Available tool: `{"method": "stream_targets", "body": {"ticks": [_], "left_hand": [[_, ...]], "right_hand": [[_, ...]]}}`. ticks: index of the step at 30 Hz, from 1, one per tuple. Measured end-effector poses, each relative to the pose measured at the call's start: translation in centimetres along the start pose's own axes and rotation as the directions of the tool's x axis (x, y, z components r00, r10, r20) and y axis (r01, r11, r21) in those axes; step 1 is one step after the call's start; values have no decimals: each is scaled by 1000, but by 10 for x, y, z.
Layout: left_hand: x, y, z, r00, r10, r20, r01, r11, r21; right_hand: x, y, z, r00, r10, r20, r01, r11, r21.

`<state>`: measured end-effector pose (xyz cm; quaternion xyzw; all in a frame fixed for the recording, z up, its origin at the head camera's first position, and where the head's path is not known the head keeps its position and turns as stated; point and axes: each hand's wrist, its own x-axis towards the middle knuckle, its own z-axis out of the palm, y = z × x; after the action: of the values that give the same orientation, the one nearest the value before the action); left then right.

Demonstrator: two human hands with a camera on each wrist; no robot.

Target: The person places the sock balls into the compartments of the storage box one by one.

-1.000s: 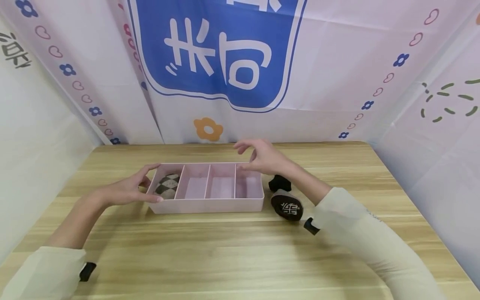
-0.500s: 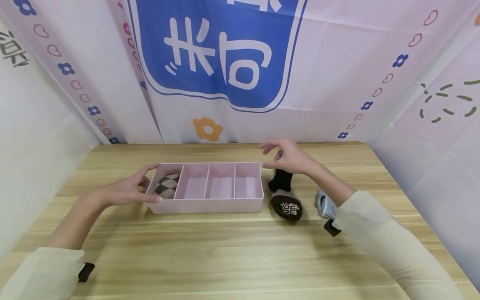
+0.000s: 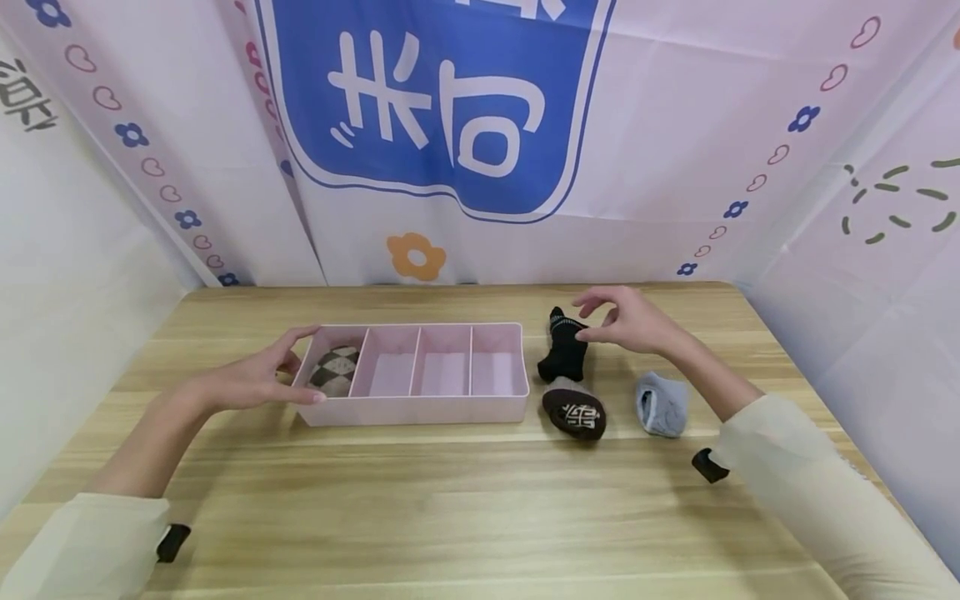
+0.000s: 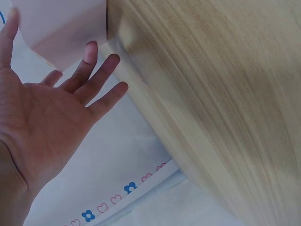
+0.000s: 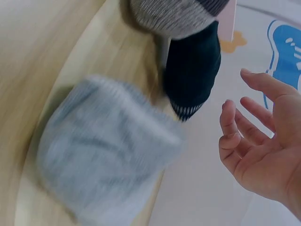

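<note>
A pink divided storage box (image 3: 420,411) lies on the table. My left hand (image 3: 243,379) spans its left end, holding it with the thumb at the front corner and a finger at the back corner; the other fingers spread loosely in the left wrist view. A folded brown-and-cream diamond-patterned sock (image 3: 334,372) fills the leftmost compartment. My right hand (image 3: 628,320) hovers by a black sock (image 3: 564,354), holding nothing, its fingers loosely bent. In front of that sock sits a rolled dark brown sock (image 3: 573,412) with a pale motif. A folded light blue-grey sock (image 3: 662,406) lies farther right.
The wooden table (image 3: 420,508) reaches back to a printed cloth (image 3: 645,158) hanging behind it, with more cloth on both sides. A black wrist-worn device (image 3: 709,465) shows at the right cuff.
My right hand has moved rightward from over the box's right end, past the black sock. The blue-grey sock, earlier hidden behind the forearm, now shows. My left hand stays at the box.
</note>
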<state>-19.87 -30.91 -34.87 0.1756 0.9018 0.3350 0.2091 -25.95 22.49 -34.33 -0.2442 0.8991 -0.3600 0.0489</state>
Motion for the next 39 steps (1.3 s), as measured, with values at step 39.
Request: {"method": "stream_targets", "body": {"ticks": [39], "left_hand": [[0, 2, -2, 1000, 7, 1, -7, 1000, 24]], "right_hand": [[-72, 42, -33, 989, 1, 148, 15, 994, -109]]}}
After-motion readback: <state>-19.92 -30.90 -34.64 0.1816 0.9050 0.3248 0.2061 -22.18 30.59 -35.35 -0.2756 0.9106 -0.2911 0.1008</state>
